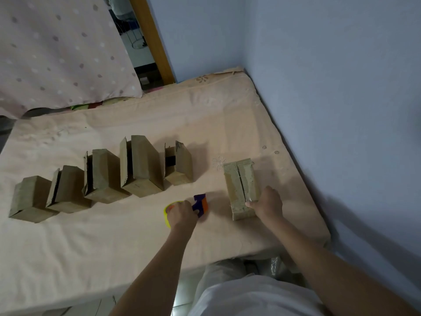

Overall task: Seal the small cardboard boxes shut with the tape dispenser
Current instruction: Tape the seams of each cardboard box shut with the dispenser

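pale blue walls meet at the corner behind the mattress. i see my left hand curled over the tape dispenser near the mattress's front edge, and my right hand gripping the near end of the flat box toward the right edge. five open-flapped boxes line up leftward.

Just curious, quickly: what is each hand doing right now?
Left hand: grips the tape dispenser.
Right hand: holds the near end of the box.
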Motion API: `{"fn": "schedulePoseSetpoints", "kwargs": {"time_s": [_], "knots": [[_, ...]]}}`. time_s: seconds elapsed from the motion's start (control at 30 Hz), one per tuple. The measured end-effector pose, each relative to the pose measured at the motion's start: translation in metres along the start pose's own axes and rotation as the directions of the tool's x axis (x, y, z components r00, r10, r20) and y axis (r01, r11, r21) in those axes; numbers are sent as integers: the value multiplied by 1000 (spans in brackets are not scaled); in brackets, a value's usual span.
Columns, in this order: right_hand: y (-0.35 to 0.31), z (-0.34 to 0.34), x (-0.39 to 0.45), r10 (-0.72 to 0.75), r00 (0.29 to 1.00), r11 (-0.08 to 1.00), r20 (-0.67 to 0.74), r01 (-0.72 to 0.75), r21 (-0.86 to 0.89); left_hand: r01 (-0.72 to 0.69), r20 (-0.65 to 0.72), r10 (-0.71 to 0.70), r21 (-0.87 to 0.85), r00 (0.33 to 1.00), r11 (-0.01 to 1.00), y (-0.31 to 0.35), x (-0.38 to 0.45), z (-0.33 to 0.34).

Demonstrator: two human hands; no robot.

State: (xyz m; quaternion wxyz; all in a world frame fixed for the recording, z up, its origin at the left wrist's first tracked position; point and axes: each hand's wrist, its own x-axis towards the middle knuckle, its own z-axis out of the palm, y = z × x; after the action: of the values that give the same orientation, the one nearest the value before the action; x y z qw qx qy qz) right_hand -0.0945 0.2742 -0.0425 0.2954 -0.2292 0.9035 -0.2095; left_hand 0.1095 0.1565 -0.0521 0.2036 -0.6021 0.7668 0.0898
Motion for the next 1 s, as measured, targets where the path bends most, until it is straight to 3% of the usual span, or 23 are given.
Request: {"fn": "schedulePoseSetpoints", "kwargs": {"time_s": [0.13,0.37,0.43,0.5,0.53,0.57,0.6,0.67,0.7,0.8,1.0], "knots": [[1,1,-2,-13,1000,1000,-4,13,3,67,72,-55,-186,996,980,0,-11,20],[2,1,-2,-21,1000,1000,12,21,11,123,104,-100,-249,990,961,5,-23,34],[2,1,-2,-19,1000,1000,13,18,8,74,56,-64,-195,996,978,12,-25,29],[3,2,-3,-19,1000,1000,8,18,15,-16,-4,16,-294,1000,956,22,-24,28],[3,2,-3,-21,1000,1000,6,21,19,-42,-15,40,-439,999,897,29,-25,29],[3,2,-4,-23,1000,1000,4,23,22,0,33,27,-639,999,769,36,-26,32],[3,2,-4,-24,1000,999,5,24,25,111,142,13,-823,990,557,43,-28,32],[3,2,-4,-24,1000,999,11,23,34,405,414,83,-908,906,106,52,-34,33],[3,2,-3,-23,1000,999,16,23,35,496,489,138,-868,861,-21,55,-35,34],[4,0,-1,-17,1000,999,23,16,36,544,523,152,-808,839,-224,57,-33,39],[6,2,0,-20,1000,1000,16,19,24,494,498,95,-783,862,-379,57,-29,44]]}}
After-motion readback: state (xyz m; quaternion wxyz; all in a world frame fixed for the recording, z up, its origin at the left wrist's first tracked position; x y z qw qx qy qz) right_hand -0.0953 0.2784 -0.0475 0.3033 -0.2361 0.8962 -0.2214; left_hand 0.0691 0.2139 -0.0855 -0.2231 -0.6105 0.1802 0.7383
